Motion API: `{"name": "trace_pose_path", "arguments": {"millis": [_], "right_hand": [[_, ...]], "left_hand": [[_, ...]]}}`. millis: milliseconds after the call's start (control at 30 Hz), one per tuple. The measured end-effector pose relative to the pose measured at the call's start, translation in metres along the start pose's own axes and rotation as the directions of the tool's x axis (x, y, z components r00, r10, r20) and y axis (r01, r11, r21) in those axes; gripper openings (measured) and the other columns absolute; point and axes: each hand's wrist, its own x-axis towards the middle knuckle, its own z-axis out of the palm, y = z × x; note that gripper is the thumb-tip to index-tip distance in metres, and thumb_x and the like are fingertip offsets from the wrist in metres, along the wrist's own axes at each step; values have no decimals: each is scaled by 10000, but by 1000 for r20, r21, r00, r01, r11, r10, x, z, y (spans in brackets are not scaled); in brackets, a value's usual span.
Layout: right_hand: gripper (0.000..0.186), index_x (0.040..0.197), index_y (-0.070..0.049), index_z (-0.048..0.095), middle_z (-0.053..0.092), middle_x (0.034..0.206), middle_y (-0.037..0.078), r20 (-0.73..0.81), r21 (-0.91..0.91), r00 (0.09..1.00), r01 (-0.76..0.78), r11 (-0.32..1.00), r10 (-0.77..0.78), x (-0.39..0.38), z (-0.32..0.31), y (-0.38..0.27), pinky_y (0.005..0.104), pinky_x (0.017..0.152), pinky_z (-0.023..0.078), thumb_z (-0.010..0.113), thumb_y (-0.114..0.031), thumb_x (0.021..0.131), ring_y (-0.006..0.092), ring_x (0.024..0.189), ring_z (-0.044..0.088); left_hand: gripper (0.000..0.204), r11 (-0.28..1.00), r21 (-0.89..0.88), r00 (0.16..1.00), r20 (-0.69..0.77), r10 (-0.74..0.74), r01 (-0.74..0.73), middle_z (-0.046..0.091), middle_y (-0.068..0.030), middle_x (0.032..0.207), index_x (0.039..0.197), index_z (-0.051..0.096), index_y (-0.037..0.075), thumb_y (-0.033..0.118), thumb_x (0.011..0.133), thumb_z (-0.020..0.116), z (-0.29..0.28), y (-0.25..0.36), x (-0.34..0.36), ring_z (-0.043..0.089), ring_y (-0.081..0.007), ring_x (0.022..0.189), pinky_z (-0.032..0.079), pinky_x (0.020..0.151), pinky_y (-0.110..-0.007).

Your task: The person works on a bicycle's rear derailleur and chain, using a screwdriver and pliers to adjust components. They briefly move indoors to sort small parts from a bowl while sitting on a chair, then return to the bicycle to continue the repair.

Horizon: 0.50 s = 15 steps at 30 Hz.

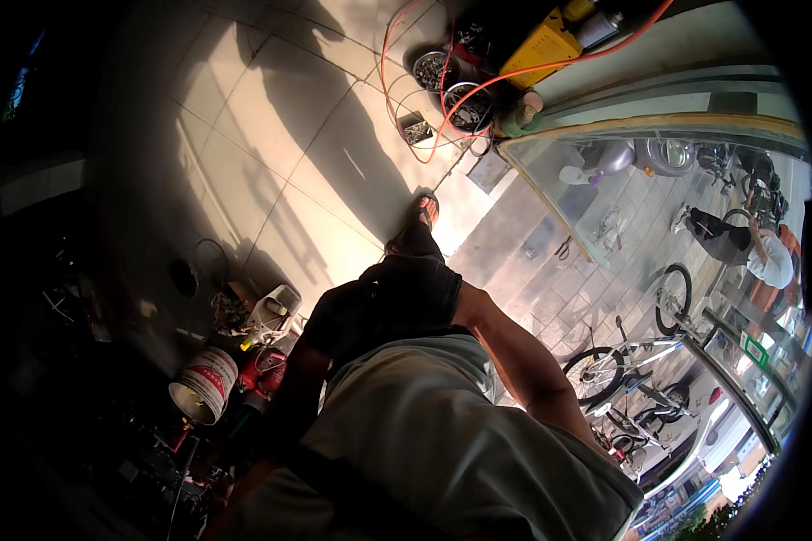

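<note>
My right forearm (514, 356) comes down beside my light shirt (433, 424) and ends at my dark shorts (383, 302), where the hand is out of sight. Deep shadow covers my left arm (293, 388), and no left hand can be made out. One sandalled foot (427, 212) shows on the sunlit tiles. Closest to my left side are a red object (263, 370) and a white bucket (204, 383) with red markings, lying tilted. Nothing held by either hand is visible.
Ahead, metal bowls (467, 106) of small parts stand near an orange hose (514, 74) and a yellow machine (543, 50). A glass door (595, 194) is at right. Beyond it are bicycles (595, 374) and a person (767, 261). Shadowed clutter fills the left.
</note>
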Motion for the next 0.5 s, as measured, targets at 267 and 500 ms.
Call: {"name": "trace_pose_path", "arguments": {"millis": [267, 500], "right_hand": [[440, 1175, -91, 719, 717, 1089, 173, 7, -225, 999, -33, 974, 36, 62, -39, -15, 450, 891, 573, 748, -376, 841, 375, 1006, 705], [493, 1244, -48, 684, 722, 1044, 196, -140, -405, 953, -303, 862, 269, 121, -41, -23, 426, 865, 579, 706, -370, 872, 379, 959, 717]], "left_hand": [[216, 818, 490, 953, 118, 279, -300, 723, -165, 995, 1095, 698, 30, 202, 966, 676, -56, 69, 50, 706, -330, 916, 573, 785, -404], [249, 889, 446, 993, -6, 121, -105, 684, -203, 987, 1019, 669, 34, 258, 924, 716, -111, 77, 112, 683, -387, 958, 565, 786, -415]]}}
